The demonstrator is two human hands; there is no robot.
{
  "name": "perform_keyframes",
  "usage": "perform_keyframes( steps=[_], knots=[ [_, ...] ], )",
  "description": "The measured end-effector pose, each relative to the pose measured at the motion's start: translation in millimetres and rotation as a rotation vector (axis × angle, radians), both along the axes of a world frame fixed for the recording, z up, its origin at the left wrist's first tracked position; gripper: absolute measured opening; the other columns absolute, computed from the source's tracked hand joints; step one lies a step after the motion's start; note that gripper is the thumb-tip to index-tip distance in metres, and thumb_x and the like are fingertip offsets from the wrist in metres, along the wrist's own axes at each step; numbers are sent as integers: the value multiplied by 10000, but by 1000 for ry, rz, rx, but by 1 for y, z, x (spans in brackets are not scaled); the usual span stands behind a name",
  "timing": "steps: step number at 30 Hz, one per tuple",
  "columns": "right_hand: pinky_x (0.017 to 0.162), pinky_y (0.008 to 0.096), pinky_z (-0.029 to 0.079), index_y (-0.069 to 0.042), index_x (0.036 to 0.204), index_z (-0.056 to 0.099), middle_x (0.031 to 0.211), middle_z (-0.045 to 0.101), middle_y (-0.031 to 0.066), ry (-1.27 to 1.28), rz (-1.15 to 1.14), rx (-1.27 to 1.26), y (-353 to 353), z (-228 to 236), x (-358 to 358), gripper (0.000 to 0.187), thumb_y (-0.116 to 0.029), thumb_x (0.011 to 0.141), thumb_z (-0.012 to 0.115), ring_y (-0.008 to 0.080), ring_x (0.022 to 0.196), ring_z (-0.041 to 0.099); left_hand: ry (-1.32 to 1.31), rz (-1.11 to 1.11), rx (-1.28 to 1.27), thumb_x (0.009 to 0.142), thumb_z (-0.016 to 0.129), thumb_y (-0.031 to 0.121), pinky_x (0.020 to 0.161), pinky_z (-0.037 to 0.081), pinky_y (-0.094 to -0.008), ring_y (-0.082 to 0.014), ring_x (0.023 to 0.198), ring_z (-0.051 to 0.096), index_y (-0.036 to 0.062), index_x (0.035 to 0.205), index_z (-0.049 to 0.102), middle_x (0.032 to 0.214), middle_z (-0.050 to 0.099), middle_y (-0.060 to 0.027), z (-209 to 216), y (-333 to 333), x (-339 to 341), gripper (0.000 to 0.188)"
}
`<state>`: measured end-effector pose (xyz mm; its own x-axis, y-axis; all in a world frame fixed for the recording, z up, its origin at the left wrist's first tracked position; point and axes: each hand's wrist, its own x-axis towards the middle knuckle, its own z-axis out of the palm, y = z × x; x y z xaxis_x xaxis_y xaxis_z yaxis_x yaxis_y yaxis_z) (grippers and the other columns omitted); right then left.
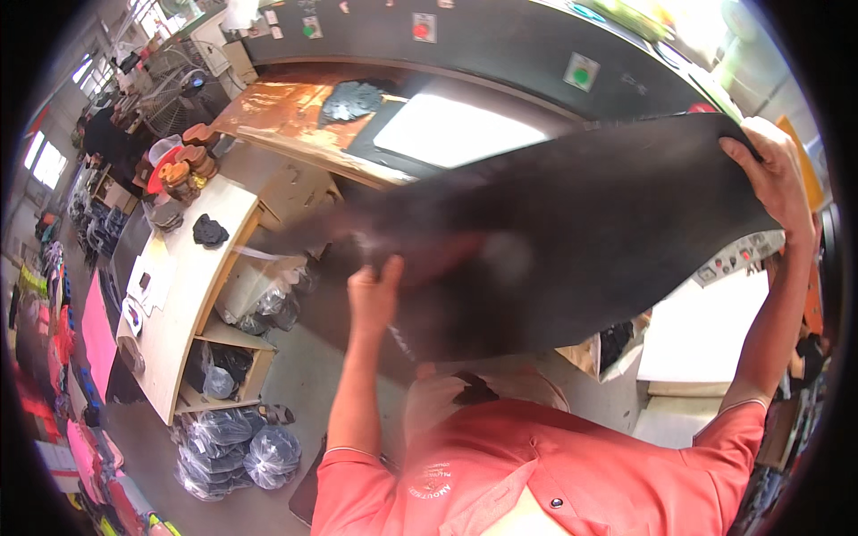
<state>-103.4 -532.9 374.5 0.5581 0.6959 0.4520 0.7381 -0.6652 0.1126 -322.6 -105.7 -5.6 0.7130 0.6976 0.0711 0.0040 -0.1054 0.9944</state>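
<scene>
A large, limp black sheet (pixel 590 241), smooth and slightly glossy, hangs spread out in front of my body. My right hand (pixel 776 170) is raised at the far right, with its fingers closed over the sheet's upper corner. Lower and to the left, my left hand (pixel 374 290) grips the same sheet, thumb up. Motion smears the sheet's left end, so its edge there is unclear. Whether it is leather, rubber or a coated fabric I cannot tell.
Behind the sheet runs a dark machine front with a green button (pixel 581 75) and a red button (pixel 421 31). A bright white panel (pixel 465 129) lies below it. At left stands a pale wooden table (pixel 192 286); plastic-wrapped bundles (pixel 219 451) sit on the floor.
</scene>
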Motion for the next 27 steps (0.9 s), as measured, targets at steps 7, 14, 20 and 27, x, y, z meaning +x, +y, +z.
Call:
perform_keyframes(
  steps=[7, 14, 20, 27],
  knots=[
    [1012, 470, 490, -41, 1212, 733, 1195, 707, 178, -524, -250, -201, 69, -42, 130, 313, -257, 985, 746, 364, 1141, 653, -44, -136, -108, 1021, 757, 294, 818, 527, -321, -82, 868, 601, -1, 1153, 792, 927, 768, -33, 7, 46, 92, 325],
    [890, 386, 565, 37, 1193, 695, 1081, 709, 152, 306, -433, 606, 26, -304, 40, 324, -156, 954, 798, 260, 962, 700, 214, -212, 6, 935, 838, 408, 816, 529, -332, -107, 857, 622, -16, 1119, 810, 943, 760, -31, -1, 111, 149, 464],
    [877, 412, 561, 17, 1220, 716, 1114, 684, 147, 404, -962, 769, -18, -434, -63, 480, -379, 964, 804, 267, 1009, 668, 334, -293, -69, 1013, 771, 273, 823, 538, -289, -95, 894, 671, -29, 1145, 796, 1033, 765, -22, -17, 151, 164, 330],
    [932, 430, 512, 31, 1107, 704, 1102, 660, 156, 308, -1026, 592, 2, -418, -53, 547, -461, 911, 841, 296, 1022, 630, 373, -287, -206, 1029, 762, 221, 849, 497, -275, -77, 922, 623, 3, 1182, 789, 1040, 746, 15, -2, 160, 167, 268]
  ],
)
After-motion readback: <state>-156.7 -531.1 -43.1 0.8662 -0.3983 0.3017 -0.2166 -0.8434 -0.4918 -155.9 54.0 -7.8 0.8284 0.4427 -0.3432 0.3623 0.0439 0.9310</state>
